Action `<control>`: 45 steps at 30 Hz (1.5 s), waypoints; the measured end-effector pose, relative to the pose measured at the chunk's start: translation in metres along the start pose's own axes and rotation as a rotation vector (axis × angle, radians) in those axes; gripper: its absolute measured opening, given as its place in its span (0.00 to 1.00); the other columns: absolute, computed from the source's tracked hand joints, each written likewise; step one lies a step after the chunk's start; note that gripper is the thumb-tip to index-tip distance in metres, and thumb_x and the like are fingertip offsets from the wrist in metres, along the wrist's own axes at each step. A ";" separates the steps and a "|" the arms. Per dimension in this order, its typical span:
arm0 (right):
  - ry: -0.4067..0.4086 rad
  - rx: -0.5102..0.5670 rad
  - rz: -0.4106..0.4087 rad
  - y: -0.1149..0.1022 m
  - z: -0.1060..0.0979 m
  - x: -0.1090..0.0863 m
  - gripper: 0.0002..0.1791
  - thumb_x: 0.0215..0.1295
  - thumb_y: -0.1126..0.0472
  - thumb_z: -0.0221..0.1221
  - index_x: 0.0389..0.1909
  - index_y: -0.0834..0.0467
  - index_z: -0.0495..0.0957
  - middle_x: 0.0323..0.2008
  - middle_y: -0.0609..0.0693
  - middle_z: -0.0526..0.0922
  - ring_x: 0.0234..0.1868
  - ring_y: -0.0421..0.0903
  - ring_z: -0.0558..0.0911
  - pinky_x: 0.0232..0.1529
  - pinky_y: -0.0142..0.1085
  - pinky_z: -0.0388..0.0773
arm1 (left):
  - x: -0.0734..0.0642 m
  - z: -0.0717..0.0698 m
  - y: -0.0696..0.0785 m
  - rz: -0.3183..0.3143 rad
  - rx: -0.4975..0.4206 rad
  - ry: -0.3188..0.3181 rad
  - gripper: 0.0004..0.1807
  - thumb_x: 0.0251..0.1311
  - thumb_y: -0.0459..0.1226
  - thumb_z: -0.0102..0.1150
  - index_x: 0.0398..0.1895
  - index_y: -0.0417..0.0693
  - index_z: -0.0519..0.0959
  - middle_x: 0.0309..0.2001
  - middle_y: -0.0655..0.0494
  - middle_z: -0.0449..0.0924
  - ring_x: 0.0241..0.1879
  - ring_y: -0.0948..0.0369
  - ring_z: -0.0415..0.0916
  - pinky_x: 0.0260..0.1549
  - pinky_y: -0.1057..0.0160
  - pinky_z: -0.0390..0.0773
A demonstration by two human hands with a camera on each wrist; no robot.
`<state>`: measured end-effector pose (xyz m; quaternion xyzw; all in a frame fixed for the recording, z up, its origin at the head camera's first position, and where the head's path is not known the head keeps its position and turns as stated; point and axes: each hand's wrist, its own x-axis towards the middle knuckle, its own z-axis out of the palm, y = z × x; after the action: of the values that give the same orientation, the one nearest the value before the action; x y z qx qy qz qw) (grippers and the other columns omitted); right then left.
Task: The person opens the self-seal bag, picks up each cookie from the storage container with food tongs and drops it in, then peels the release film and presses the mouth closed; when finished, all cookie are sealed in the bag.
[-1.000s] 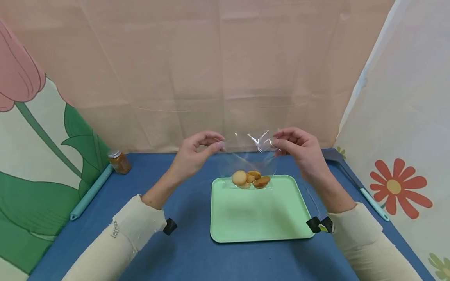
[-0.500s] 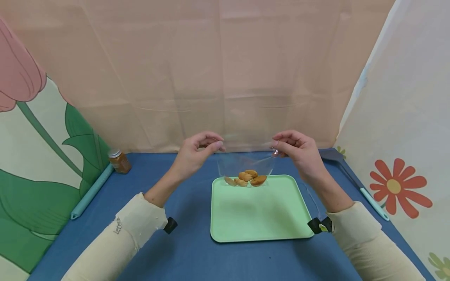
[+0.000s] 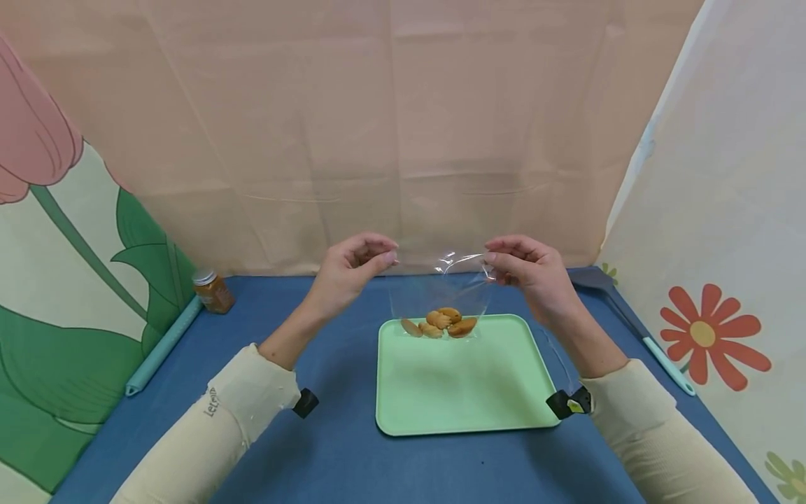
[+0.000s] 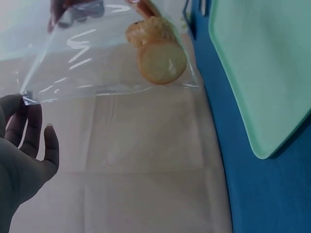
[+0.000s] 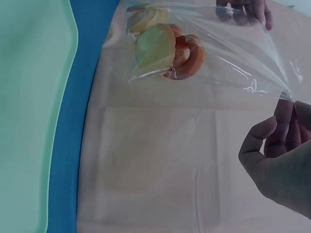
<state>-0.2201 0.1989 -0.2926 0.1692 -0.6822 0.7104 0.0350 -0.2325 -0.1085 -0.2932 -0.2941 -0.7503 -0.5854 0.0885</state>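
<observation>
A clear plastic bag (image 3: 434, 290) hangs between my two hands above the far edge of the green tray (image 3: 466, 392). Several cookies (image 3: 443, 320) lie along its bottom; the left wrist view shows a round pale cookie (image 4: 163, 63), and the right wrist view a reddish-brown ring-shaped one (image 5: 188, 57). Thumb and fingers of my left hand (image 3: 349, 269) pinch one top corner of the bag. My right hand (image 3: 532, 269) pinches the opposite top corner, where the film is crinkled and shiny.
A small jar (image 3: 215, 291) with a metallic lid stands at the back left, beside a light-blue rod (image 3: 165, 344) along the left edge. A dark spatula with a pale blue handle (image 3: 669, 365) lies on the right. Blue cloth (image 3: 340, 448) covers the table.
The cookies have shifted and turned in the bag; the round one that faced the head camera now shows edge-on at left. Both hands keep their pinch and have barely moved.
</observation>
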 end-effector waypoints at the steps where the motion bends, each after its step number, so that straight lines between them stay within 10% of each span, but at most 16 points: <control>1: -0.003 0.012 0.003 0.000 0.000 0.000 0.05 0.69 0.63 0.63 0.42 0.53 0.85 0.31 0.43 0.86 0.30 0.40 0.83 0.35 0.31 0.81 | 0.000 0.000 0.000 0.003 -0.012 -0.002 0.12 0.68 0.33 0.61 0.52 0.41 0.81 0.43 0.55 0.85 0.43 0.60 0.81 0.45 0.67 0.82; 24: -0.185 0.168 -0.142 0.007 -0.006 0.000 0.15 0.75 0.70 0.50 0.37 0.57 0.86 0.33 0.45 0.85 0.32 0.40 0.82 0.39 0.31 0.82 | -0.007 -0.008 0.004 0.014 0.003 -0.064 0.08 0.70 0.36 0.56 0.46 0.46 0.82 0.45 0.56 0.82 0.47 0.57 0.77 0.49 0.61 0.78; 35: -0.083 -0.026 -0.092 0.003 0.000 -0.001 0.05 0.67 0.68 0.63 0.35 0.56 0.85 0.29 0.44 0.85 0.30 0.41 0.82 0.37 0.31 0.79 | -0.007 0.003 0.008 0.018 0.251 0.077 0.09 0.62 0.41 0.70 0.44 0.53 0.84 0.39 0.59 0.84 0.45 0.61 0.77 0.41 0.58 0.81; 45: -0.086 -0.245 -0.076 -0.001 -0.004 -0.003 0.14 0.66 0.64 0.66 0.52 0.58 0.81 0.34 0.47 0.85 0.32 0.44 0.84 0.41 0.32 0.84 | -0.002 0.007 0.027 -0.083 0.585 -0.046 0.17 0.62 0.40 0.69 0.55 0.55 0.85 0.37 0.61 0.86 0.44 0.61 0.72 0.36 0.59 0.74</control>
<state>-0.2180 0.2035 -0.2922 0.2197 -0.7580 0.6119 0.0530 -0.2148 -0.0987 -0.2738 -0.2383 -0.9004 -0.3406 0.1287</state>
